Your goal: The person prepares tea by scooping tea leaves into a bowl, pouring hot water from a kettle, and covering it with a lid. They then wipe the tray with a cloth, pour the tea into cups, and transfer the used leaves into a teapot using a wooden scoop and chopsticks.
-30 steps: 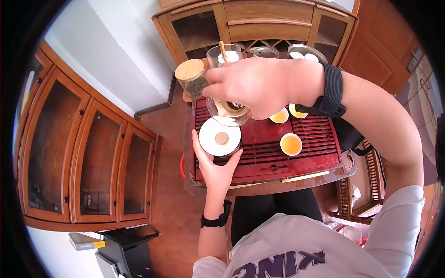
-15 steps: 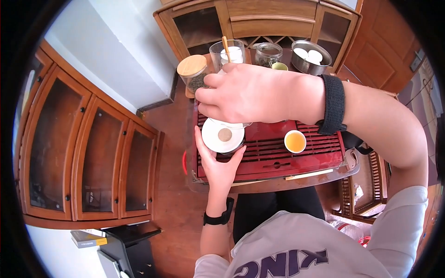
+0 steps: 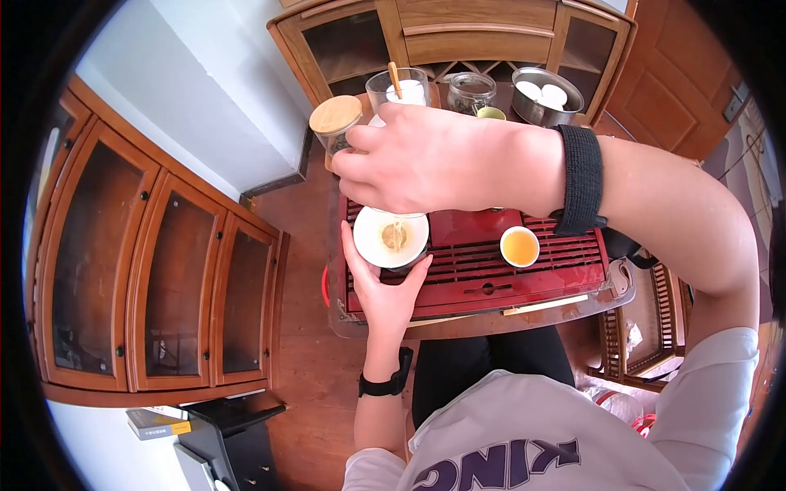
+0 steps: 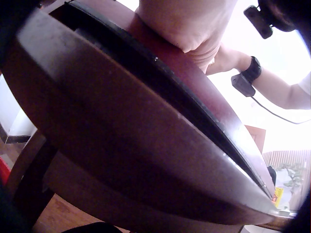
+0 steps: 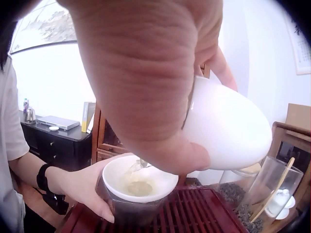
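In the head view my left hand (image 3: pixel 383 299) grips a vessel, thumb and fingers around its sides. A white, bowl-shaped strainer (image 3: pixel 366 244) sits on top. The right wrist view shows that vessel (image 5: pixel 138 213) as dark and glassy, with pale yellow liquid in the strainer (image 5: pixel 114 180). My right hand (image 3: pixel 442 159) is above and behind it, back of the hand upward, hiding most of what it holds. From the right wrist, my right hand (image 5: pixel 141 82) holds a tilted white rounded vessel (image 5: pixel 231 126); pale liquid runs from a clear spout edge into the strainer.
A white cup (image 3: pixel 520 247) of amber tea stands on the red slatted tray (image 3: pixel 467 290), right of my left hand. Behind are a wood-lidded jar (image 3: pixel 336 115), a glass (image 3: pixel 372 88) with a wooden handle in it, another jar (image 3: pixel 472 88) and a metal bowl (image 3: pixel 557 112).
My right hand has moved left and slightly up, covering the clear spouted piece seen earlier. Liquid now shows in the strainer. My left hand has kept its grip.
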### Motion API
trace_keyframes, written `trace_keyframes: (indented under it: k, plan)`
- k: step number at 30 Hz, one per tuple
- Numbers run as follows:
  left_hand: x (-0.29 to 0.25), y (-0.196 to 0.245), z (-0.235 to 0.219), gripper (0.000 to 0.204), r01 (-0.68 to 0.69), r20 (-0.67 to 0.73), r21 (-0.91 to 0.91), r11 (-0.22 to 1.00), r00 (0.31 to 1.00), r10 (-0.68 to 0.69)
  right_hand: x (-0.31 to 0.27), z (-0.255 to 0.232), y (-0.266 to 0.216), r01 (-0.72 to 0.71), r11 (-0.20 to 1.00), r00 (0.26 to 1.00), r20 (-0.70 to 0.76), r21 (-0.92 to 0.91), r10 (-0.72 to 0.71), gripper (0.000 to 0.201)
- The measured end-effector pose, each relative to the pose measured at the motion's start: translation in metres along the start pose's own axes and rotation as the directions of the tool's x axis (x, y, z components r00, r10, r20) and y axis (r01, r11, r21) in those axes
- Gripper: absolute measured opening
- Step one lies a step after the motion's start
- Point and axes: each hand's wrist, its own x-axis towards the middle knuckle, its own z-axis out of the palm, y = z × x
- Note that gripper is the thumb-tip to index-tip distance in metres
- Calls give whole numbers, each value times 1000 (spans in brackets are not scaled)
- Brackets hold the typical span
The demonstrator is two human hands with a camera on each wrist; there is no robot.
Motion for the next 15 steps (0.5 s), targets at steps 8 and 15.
trace_keyframes:
  k: [8, 15]
  plan:
    - [0, 2, 0, 114, 41, -9, -57, 998, 999, -42, -5, 8, 9, -117, 957, 990, 104, 266, 92, 52]
    - [-1, 3, 0, 114, 29, -9, -16, 999, 1000, -30, -13, 37, 17, -375, 725, 924, 169, 578, 343, 71]
